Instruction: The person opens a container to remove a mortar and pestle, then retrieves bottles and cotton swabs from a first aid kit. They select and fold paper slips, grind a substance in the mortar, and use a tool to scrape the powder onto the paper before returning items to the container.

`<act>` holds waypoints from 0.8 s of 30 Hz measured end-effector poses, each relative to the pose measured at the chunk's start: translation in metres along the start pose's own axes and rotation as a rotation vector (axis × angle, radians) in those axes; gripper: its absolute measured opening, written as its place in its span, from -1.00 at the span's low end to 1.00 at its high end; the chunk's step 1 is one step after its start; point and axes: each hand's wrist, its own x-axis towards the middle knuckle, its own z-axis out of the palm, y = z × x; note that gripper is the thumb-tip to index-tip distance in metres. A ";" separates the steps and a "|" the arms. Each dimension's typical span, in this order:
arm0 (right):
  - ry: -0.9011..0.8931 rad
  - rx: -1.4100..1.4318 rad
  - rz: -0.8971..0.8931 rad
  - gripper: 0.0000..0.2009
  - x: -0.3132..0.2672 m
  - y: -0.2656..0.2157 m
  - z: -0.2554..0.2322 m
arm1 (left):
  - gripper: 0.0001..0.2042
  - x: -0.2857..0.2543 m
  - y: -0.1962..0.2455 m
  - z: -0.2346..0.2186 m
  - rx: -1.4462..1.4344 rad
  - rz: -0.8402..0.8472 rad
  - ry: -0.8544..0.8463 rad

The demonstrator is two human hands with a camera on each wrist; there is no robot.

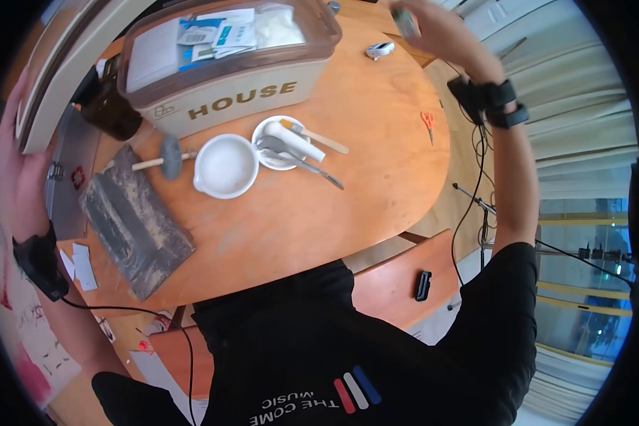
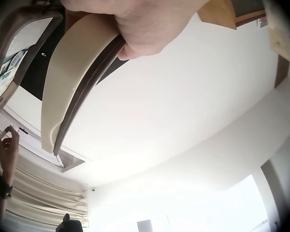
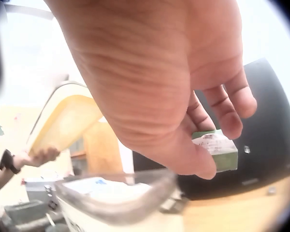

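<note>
In the head view, the left hand (image 1: pixel 21 177) holds up the big cream lid (image 1: pixel 55 106) by its side, beyond the left edge of the surface (image 1: pixel 376 156). The storage box (image 1: pixel 248 99) with the word HOUSE stands open near the far left part, and packets (image 1: pixel 234 35) are already lying inside it. The right hand (image 1: pixel 447 42) is raised by the far right edge with a small green and white carton (image 1: pixel 405 23), so this carton is outside the box. Also outside, a white mortar (image 1: pixel 226 167) is near the middle, with a hammer (image 1: pixel 170 157) just left of it and a pestle (image 1: pixel 303 140) on its right. A dark block (image 1: pixel 138 220) is at the near left edge, and red scissors (image 1: pixel 427 121) are near the right edge.

In the left wrist view, the grip is closed around the lid's edge, and the lid is tilted, apart from the box.

In the right wrist view, the grip is narrow: thumb and fingers pinch the carton in front of a black panel (image 3: pixel 261 111). The box is below, uncovered.
</note>
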 end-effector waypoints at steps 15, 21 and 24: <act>-0.017 0.021 0.315 -0.61 -0.105 0.129 0.175 | -0.59 -0.017 0.014 0.038 -0.322 -0.135 -0.060; 0.428 0.532 0.112 -0.69 0.025 -0.017 0.035 | -0.55 -0.042 -0.001 0.070 0.418 0.328 0.071; 0.172 0.595 -0.128 -0.55 0.090 -0.065 0.033 | -0.60 -0.019 0.017 0.072 -0.300 -0.166 0.222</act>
